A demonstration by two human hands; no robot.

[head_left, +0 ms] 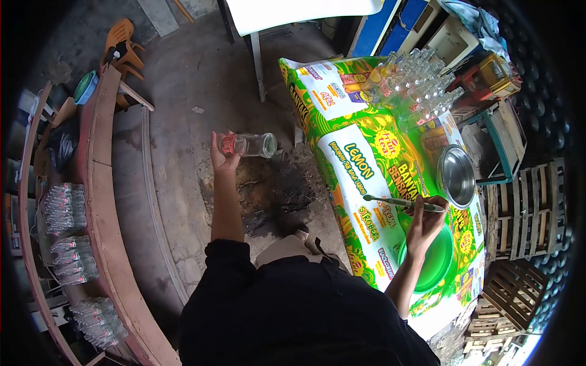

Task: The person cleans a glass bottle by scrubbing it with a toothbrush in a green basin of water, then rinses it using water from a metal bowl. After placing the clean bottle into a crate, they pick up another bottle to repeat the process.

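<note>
My left hand (224, 155) is closed around a clear glass bottle (249, 145) with red lettering. The bottle lies sideways over the floor, its round end pointing right. Over on the right, my right hand (425, 227) grips a slim brush-like tool (390, 200) with a greenish handle; its small dark tip points left. Beneath that hand sits a green plastic basin (444, 259), partly hidden by the forearm. A round steel bowl (456, 175) stands just beyond the basin on the table (348, 143), which has a bright fruit-tea cover.
Several clear glass bottles (421, 82) crowd the table's far end. At left, more bottles (73, 259) lie in stacks behind a long wooden bench (101, 165). An orange chair (125, 49), a white tabletop (299, 15) and wooden pallets (528, 210) stand around.
</note>
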